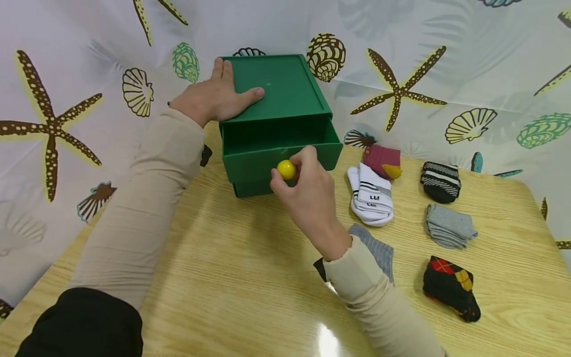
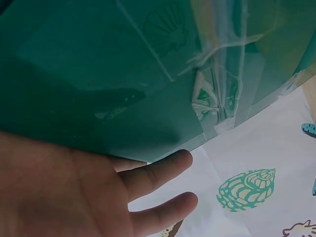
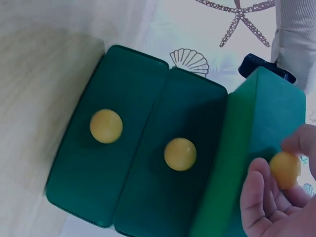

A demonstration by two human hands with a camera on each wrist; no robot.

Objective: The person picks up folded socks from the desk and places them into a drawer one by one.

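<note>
A green drawer box point(image 1: 276, 87) stands against the patterned cloth, its top drawer point(image 1: 250, 168) pulled partway out. My right hand point(image 1: 311, 193) pinches the round yellow knob point(image 1: 286, 170) on that drawer's front between thumb and fingers. In the right wrist view, the lower two drawers sit closed, each with its own yellow knob point(image 3: 106, 126). My left hand point(image 1: 214, 100) rests on the left edge of the box top, thumb across it. Extended fingers point(image 2: 158, 173) show along the green wall in the left wrist view.
To the right on the wooden table point(image 1: 214, 267) lie several folded socks: white point(image 1: 372, 196), maroon point(image 1: 381, 159), striped black point(image 1: 440, 181), light grey point(image 1: 448, 226) and argyle point(image 1: 450, 287). A blue-grey sock point(image 1: 379, 250) is partly behind my right forearm. Patterned cloth point(image 1: 276, 25) hangs behind.
</note>
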